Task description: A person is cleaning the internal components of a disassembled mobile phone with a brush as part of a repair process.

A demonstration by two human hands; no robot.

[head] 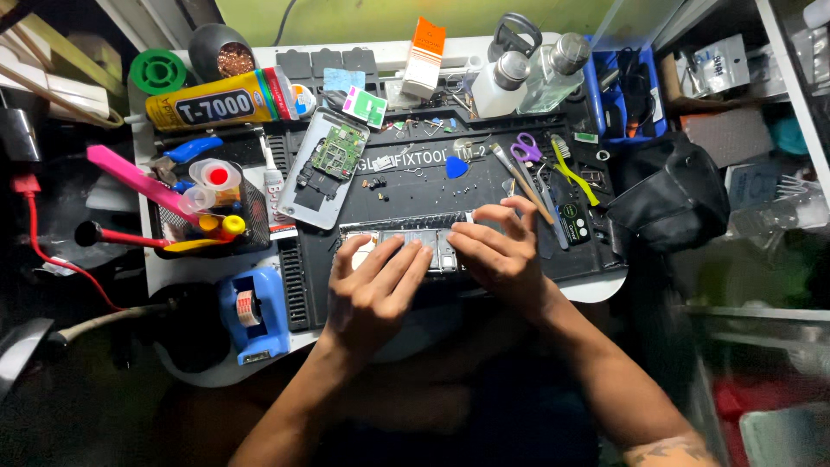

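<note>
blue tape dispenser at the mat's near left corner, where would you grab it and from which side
Probably across its two flat side walls, coming down from above. The blue tape dispenser sits upright beside the black work mat, its tape roll showing on the left. The wire basket crowds the far end. Both the left hand and right hand rest on the opened phone.

Both forearms reach forward side by side, the left hand [373,281] lying flat with fingers stretched out, the right hand [500,251] arched with fingertips curled downward.
</note>
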